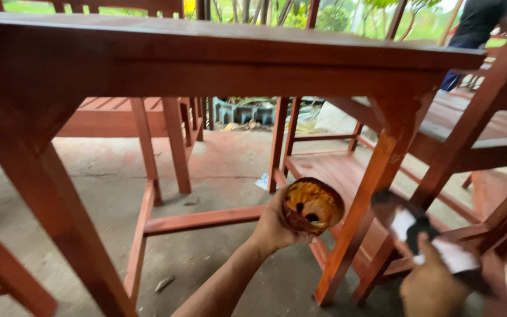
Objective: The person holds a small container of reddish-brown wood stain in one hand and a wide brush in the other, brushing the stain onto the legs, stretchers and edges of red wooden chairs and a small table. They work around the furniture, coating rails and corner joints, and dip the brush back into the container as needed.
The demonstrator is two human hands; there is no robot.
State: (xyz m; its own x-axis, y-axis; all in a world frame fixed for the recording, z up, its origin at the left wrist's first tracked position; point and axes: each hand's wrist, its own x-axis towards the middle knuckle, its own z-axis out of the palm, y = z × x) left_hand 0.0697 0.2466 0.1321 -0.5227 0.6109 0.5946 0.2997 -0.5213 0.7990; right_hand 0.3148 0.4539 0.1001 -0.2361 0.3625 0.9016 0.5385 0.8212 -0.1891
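Note:
My left hand (274, 226) grips a small round cup (313, 205) tilted toward me, its inside coated in brown-orange stain. My right hand (432, 285), at the lower right, holds a paint brush (409, 223) with a dark, blurred head and a white-wrapped handle. The brush head sits close to the red-brown front leg (362, 217) of a wooden table (224, 56) that spans the top of the view. The cup is just left of that leg.
More red-stained wooden furniture stands around: chairs and benches (476, 129) at right and behind, a thick leg (54, 217) at left, a low crossbar (200, 220). Bare concrete floor (218, 258) lies below. Another person (476, 26) in dark clothes stands at the far upper right.

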